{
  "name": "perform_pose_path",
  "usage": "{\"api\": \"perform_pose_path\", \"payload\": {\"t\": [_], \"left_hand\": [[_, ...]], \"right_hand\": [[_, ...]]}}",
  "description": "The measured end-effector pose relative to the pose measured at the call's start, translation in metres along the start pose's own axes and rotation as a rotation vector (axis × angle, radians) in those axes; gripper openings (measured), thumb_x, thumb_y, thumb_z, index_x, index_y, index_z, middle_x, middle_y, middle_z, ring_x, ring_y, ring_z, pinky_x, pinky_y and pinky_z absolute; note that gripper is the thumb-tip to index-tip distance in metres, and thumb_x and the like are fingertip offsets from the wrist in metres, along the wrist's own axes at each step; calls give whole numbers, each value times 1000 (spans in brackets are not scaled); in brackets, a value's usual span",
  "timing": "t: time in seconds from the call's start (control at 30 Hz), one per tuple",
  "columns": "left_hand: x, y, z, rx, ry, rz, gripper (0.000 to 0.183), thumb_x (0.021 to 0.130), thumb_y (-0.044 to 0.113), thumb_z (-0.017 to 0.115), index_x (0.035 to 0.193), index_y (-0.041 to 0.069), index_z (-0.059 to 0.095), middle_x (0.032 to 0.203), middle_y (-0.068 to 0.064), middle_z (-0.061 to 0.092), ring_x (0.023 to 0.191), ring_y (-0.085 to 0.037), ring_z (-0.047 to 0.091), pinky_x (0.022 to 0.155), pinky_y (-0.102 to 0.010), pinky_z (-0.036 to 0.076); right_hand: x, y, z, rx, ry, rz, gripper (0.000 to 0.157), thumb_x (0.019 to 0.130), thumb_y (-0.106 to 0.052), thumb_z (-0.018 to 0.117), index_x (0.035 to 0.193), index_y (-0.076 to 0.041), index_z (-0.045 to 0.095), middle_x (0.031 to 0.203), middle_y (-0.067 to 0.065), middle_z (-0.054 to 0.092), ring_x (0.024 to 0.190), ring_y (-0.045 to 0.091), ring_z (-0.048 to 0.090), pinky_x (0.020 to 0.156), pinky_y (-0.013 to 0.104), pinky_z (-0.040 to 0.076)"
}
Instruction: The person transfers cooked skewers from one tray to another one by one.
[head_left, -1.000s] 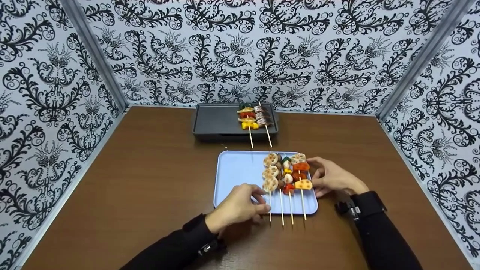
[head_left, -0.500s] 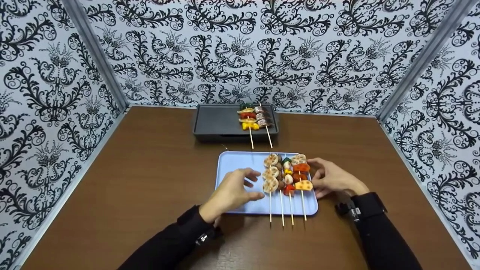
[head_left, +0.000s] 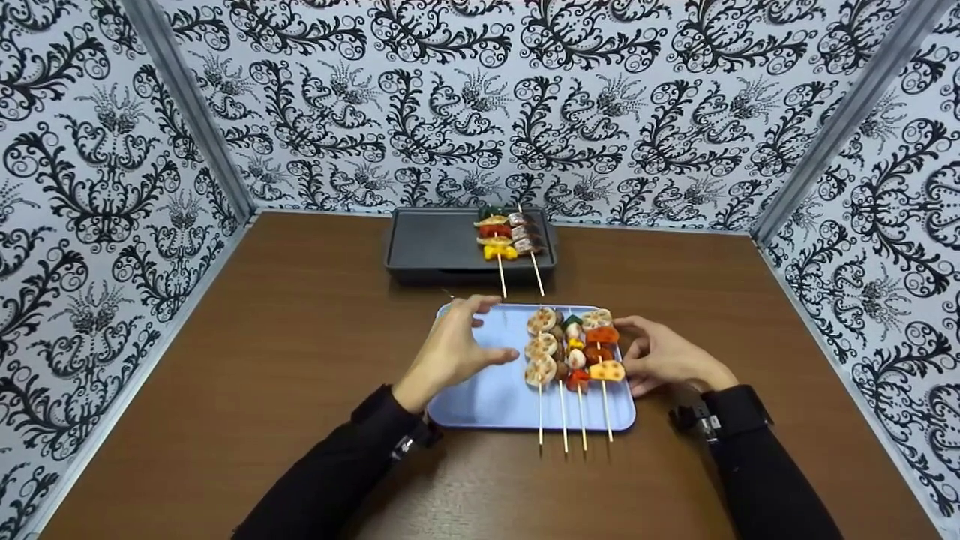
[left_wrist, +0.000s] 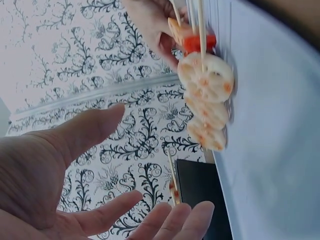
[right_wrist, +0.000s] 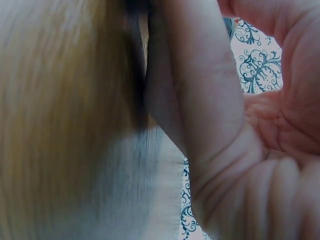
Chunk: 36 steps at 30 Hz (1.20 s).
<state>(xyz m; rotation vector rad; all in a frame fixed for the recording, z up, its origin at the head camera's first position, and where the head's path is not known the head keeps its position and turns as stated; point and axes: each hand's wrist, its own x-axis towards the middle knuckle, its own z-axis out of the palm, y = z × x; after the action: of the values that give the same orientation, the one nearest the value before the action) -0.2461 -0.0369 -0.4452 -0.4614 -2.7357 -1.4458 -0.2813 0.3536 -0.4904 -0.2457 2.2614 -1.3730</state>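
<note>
On the table lies a light-blue tray [head_left: 480, 390] with several skewers side by side on its right half, their sticks poking over the front edge. Leftmost is a lotus root skewer [head_left: 541, 346]; the rightmost skewer [head_left: 602, 335] carries lotus root, orange and yellow pieces. My left hand [head_left: 448, 346] hovers over the tray's left part, thumb and fingers spread, holding nothing; in the left wrist view the lotus root skewer [left_wrist: 206, 82] is beyond it. With bent fingers, my right hand [head_left: 667, 355] grips the tray's right edge; its fingertips are partly hidden.
Behind the tray stands a dark grey griddle [head_left: 442, 236]. A vegetable skewer [head_left: 496, 232] and a skewer of silvery-brown pieces [head_left: 526, 232] lie on its right side, sticks pointing forward. Patterned walls [head_left: 480, 112] enclose the brown table [head_left: 315, 315].
The left hand has come off the lotus root skewer's stick, spread its fingers and moved up and leftward to the tray's far left. The right hand and skewers have stayed put.
</note>
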Motion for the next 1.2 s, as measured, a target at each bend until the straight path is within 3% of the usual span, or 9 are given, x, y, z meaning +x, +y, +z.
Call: {"api": "perform_pose_path", "payload": {"t": [0.2,0.5,0.73,1.03,1.2], "left_hand": [[12,0,-5,-11,17,-49,97,84,30,107,166,10,60,157,-22,65,142,-44,64,118,-58,62],[35,-1,-4,11,32,-108,111,80,33,110,173,12,53,167,-24,59,152,-44,60,132,-58,54],[51,-7,0,-8,46,-114,105,83,34,109,171,12,56,163,-27,62,145,-47,62,126,-57,56],[70,-15,4,-54,37,-168,96,89,34,105,169,12,57,160,-25,69,151,-46,66,126,-57,59],[80,-14,4,-132,43,-226,87,94,32,102,167,12,59,154,-24,74,131,-42,78,116,-52,67]], "right_hand": [[0,-1,0,-2,-5,0,91,104,5,72,181,2,22,105,14,72,81,24,80,74,43,76],[-1,-1,-1,16,-1,13,92,105,6,74,182,0,24,107,15,71,81,25,80,74,43,76],[-1,1,1,23,-4,2,92,102,7,71,181,-1,25,102,14,72,81,26,81,73,44,76],[-2,0,2,20,-5,3,91,102,7,71,181,0,26,103,15,72,81,26,81,74,45,76],[-2,-1,1,20,1,9,92,101,7,72,181,-1,27,105,16,72,81,27,81,74,45,76]]}}
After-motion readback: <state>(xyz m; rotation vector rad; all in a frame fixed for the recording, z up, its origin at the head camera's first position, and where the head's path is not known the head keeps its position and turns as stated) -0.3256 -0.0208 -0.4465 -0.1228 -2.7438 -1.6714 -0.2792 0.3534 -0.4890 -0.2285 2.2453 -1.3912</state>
